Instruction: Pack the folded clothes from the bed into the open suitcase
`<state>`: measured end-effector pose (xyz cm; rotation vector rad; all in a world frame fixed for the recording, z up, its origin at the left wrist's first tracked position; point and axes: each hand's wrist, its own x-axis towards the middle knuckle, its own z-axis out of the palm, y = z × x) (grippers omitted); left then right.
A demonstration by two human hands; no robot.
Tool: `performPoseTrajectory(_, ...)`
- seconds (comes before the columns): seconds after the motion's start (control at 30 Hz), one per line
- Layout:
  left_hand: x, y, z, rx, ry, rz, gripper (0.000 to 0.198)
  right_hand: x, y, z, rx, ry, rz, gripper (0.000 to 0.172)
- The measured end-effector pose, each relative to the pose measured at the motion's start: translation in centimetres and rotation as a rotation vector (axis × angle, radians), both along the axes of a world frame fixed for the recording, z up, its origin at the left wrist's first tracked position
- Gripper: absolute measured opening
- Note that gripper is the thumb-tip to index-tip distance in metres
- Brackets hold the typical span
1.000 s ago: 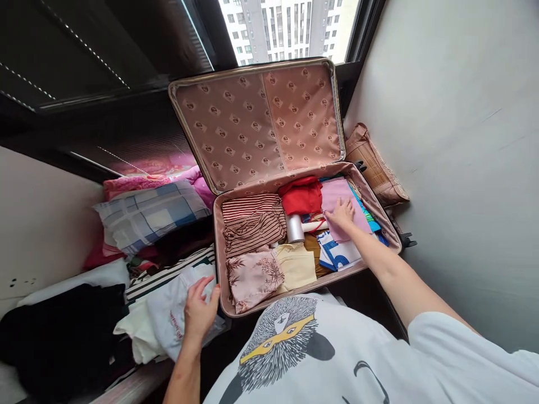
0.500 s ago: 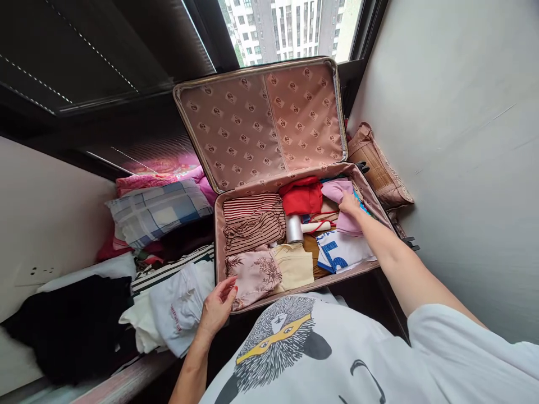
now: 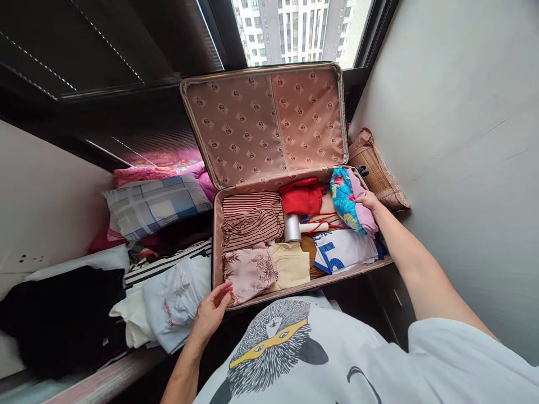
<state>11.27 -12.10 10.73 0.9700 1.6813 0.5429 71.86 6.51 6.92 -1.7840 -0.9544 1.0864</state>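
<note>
Pink cloth gathered up — right fingers gripping it, jersey reading “5”

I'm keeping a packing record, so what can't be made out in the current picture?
All in the head view:
Floor of the suitcase: hidden under packed clothes.
Pink cloth: partly covered by the right hand.
Red lettering: too small to read.
Black garment: cut off by the left edge.

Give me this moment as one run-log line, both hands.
suitcase: open | right hand: gripping pink cloth, blue floral cloth against it | left hand: at suitcase's near-left corner
</note>
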Motion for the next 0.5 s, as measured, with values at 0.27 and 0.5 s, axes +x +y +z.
performPoseTrajectory(0.27,6.4,2.7,3.1,-0.012,-0.521,0.053,0.086,-10.2,-4.7,7.7,0.015,0.488,0.245,0.052)
performPoseTrajectory(0.5,12.1,6.0,7.7,0.36,-0.795,0.292,0.097,-24.5,-7.1,9.7,-0.035,0.637,0.524,0.055)
